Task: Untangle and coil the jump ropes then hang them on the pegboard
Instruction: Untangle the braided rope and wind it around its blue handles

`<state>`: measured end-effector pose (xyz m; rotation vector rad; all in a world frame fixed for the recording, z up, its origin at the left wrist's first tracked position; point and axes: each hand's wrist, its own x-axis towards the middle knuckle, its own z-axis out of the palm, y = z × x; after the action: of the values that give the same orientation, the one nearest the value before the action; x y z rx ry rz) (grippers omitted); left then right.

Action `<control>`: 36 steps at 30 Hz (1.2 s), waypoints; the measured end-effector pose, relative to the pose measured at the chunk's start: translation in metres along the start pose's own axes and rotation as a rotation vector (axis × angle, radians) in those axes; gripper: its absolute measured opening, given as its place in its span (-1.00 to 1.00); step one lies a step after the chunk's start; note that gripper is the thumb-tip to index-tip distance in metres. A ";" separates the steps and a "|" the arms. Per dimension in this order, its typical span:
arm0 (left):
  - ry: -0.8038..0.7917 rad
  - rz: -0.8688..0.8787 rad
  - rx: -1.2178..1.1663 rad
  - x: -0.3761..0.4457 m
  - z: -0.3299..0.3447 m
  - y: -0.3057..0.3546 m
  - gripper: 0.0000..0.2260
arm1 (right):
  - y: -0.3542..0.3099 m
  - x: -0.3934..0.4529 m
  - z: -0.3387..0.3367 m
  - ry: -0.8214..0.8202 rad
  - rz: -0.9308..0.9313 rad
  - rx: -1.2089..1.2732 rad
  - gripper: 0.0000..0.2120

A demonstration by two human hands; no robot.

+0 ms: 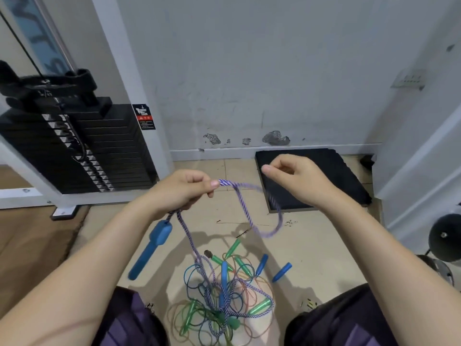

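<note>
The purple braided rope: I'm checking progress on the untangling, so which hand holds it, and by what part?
The left hand pinches the purple braided rope along its cord, above the dangling blue handle. The right hand appears to hold nothing.

The left hand pinches a purple-and-white braided rope between thumb and fingers, with a blue handle dangling below the wrist. The rope loops out to the right and sags beneath the right hand, whose fingers are curled with thumb and forefinger pinched; whether it holds the rope cannot be told. More rope runs down into a tangled pile of ropes on the tiled floor, mixed with green and blue handles. A black mat lies by the wall, and a weight stack stands left.
</note>
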<state>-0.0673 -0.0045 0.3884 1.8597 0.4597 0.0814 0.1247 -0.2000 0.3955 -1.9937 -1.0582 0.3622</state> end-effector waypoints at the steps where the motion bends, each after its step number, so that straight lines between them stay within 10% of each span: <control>1: -0.031 0.007 0.000 0.001 0.006 0.001 -0.74 | -0.006 -0.004 0.007 -0.043 -0.028 0.051 -0.78; 7: -0.221 0.033 -0.157 -0.003 0.030 0.003 -0.81 | -0.030 -0.021 0.042 -0.414 -0.015 0.183 -0.74; 21: -0.163 0.002 -0.097 0.000 0.024 -0.015 -0.84 | -0.027 -0.008 0.029 0.037 -0.019 0.305 -0.73; 27: -0.154 0.024 -0.387 -0.003 0.018 -0.008 -0.83 | -0.028 -0.007 0.026 0.009 0.001 0.350 -0.87; 36: -0.308 0.022 -0.138 -0.010 0.026 -0.004 -0.85 | -0.040 -0.016 0.042 -0.212 -0.026 0.131 -0.90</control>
<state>-0.0708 -0.0301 0.3779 1.7045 0.2147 -0.1538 0.0689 -0.1775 0.3988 -1.8528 -1.1585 0.6243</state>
